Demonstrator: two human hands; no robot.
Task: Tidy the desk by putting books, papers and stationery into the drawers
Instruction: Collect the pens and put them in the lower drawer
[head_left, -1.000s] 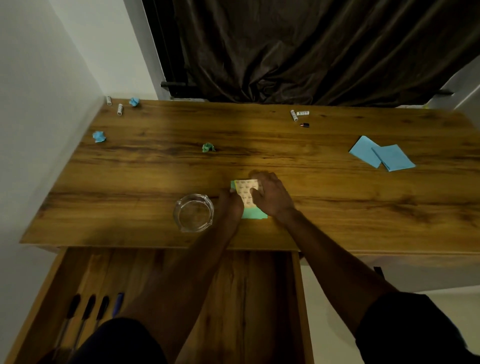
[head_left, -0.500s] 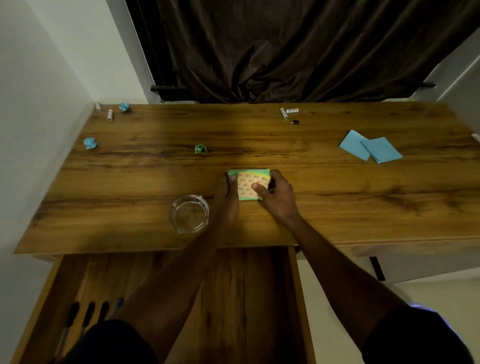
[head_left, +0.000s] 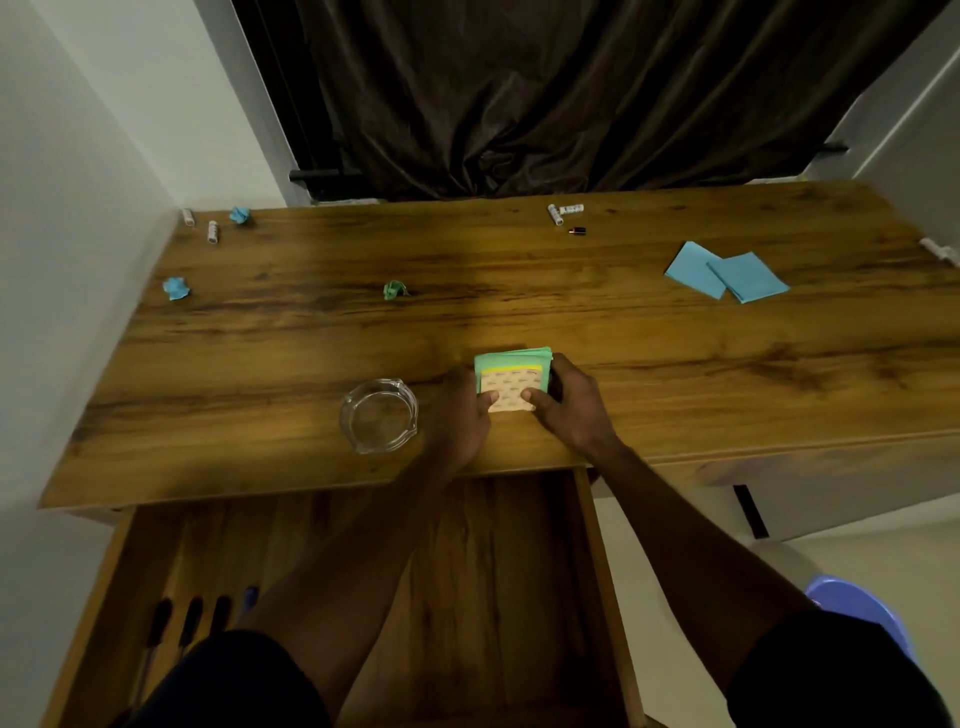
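Left hand (head_left: 457, 415) and right hand (head_left: 571, 410) now pinch the squared-up notes (head_left: 511, 382) by their sides, ready for the drawer (head_left: 519, 597)

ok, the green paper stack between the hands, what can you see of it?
The paper stack is a small square pile of mint-green sheets, slightly fanned at the far right corner, topped by a yellow strip and a beige patterned sheet. It lies flat on the wooden desk near the front edge. The left hand and right hand grip its sides, thumbs on top.
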